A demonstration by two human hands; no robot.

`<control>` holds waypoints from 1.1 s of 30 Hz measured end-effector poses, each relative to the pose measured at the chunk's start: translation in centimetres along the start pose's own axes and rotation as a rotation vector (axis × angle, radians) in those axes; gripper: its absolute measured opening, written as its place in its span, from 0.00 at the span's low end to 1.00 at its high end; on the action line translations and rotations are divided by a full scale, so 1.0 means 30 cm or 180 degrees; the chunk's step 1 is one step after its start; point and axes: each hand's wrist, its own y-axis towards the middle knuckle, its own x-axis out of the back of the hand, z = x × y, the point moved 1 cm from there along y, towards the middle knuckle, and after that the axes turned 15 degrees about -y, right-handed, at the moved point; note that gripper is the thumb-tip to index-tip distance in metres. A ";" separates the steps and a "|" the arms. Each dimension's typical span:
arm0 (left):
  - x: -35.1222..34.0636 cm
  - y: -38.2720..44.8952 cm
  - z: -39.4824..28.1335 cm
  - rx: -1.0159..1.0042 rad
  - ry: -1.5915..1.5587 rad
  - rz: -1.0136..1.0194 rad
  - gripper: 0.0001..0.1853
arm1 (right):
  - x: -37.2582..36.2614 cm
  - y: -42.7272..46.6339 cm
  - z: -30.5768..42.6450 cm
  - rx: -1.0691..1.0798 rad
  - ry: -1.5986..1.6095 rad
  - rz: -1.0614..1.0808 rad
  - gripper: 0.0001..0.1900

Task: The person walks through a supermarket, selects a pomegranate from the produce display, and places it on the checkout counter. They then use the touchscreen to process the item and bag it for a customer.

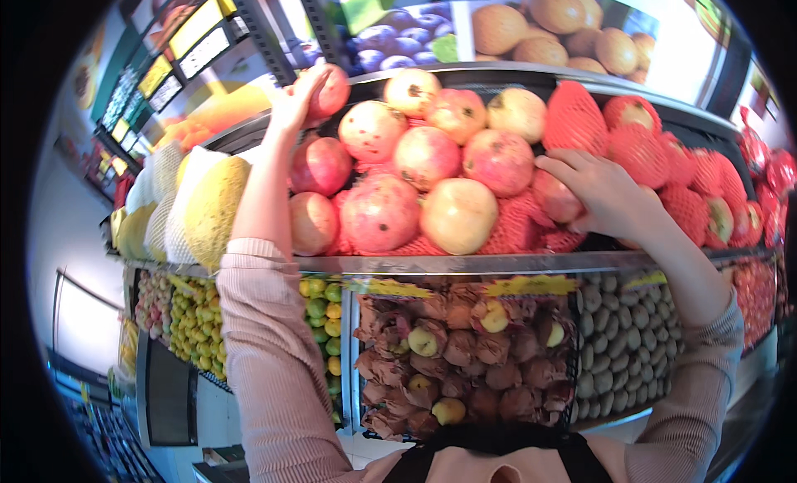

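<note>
Pomegranates (426,158), red to pale yellow, are heaped on the upper display shelf, several of them bare. At the back left corner of the heap, my left hand (294,104) grips a red pomegranate (330,92) from its left side. My right hand (601,187) curls over another pomegranate (556,198) toward the right of the heap, and its thumb side is partly hidden. Red foam netting (514,225) lies beneath the bare fruit. Further right, pomegranates in red foam nets (638,153) sit close to my right hand.
A metal shelf edge (448,265) runs along the front. Yellow pomelos in white netting (208,203) stand at left. Below are bins of green and yellow citrus (198,327), paper-wrapped fruit (461,349) and brown kiwifruit (616,346). Price cards (196,32) stand at upper left.
</note>
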 end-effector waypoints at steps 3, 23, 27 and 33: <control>0.119 0.116 0.121 -0.0337 0.1818 -0.0208 0.54 | -0.018 0.018 0.009 0.0077 -0.0053 -0.0277 0.45; -0.696 -0.322 -0.235 -0.1941 0.1734 0.1902 0.35 | -0.001 -0.168 -0.122 -0.0585 0.2663 -0.1478 0.39; -0.839 -0.302 -0.205 -0.1652 0.2107 0.2712 0.44 | 0.061 -0.195 0.022 -0.0411 0.0230 -0.1417 0.43; -0.923 -0.320 -0.191 -0.1312 0.2630 0.2363 0.50 | -0.055 -0.210 0.030 -0.0406 0.0500 -0.1044 0.39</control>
